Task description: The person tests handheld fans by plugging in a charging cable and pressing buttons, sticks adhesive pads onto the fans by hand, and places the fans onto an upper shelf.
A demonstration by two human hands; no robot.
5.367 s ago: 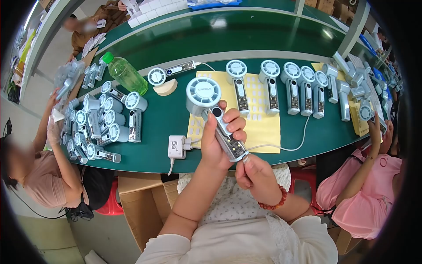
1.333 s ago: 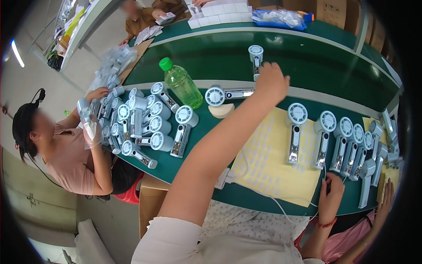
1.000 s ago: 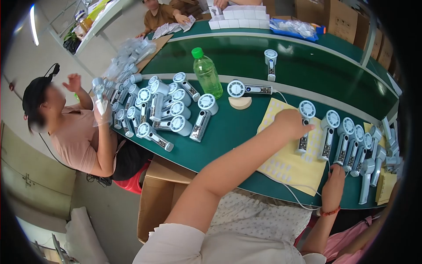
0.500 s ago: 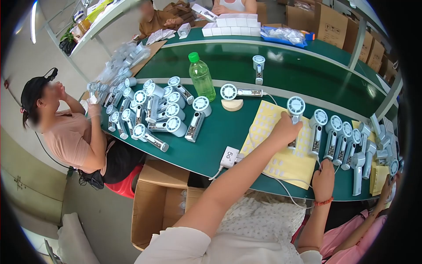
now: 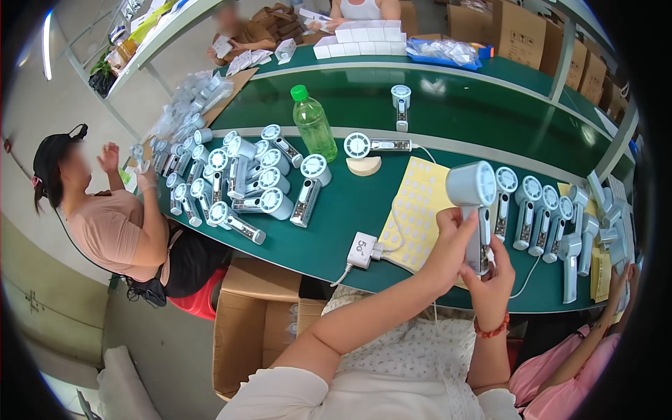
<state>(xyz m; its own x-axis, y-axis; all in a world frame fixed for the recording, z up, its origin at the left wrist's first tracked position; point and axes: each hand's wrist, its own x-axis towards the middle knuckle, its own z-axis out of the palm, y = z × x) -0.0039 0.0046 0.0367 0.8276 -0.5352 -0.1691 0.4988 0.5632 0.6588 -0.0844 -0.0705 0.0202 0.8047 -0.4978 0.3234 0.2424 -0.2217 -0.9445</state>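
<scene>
My left hand [image 5: 451,248] is closed round the handle of a light-blue handheld fan [image 5: 470,185], held upright above the table. At the handle's lower side, my right hand [image 5: 492,280], with a red beaded bracelet on the wrist, pinches the white plug [image 5: 490,257] of a charging cable against the fan. Whether the plug sits in the port I cannot tell. Under the hands lies a yellow sheet [image 5: 413,203] with rows of pale oval stickers. A row of similar fans [image 5: 530,210] lies to the right.
Many more fans [image 5: 238,168] are piled at left, beside a green bottle [image 5: 313,126]. A white charger [image 5: 362,250] rests near the table edge. One fan [image 5: 381,145] lies by a cream half-round piece [image 5: 364,166]. Co-workers sit at left, right and across.
My left hand has lifted the fan off the sheet and brought it closer. My right hand has come up from the table edge to the fan's handle with the cable plug.
</scene>
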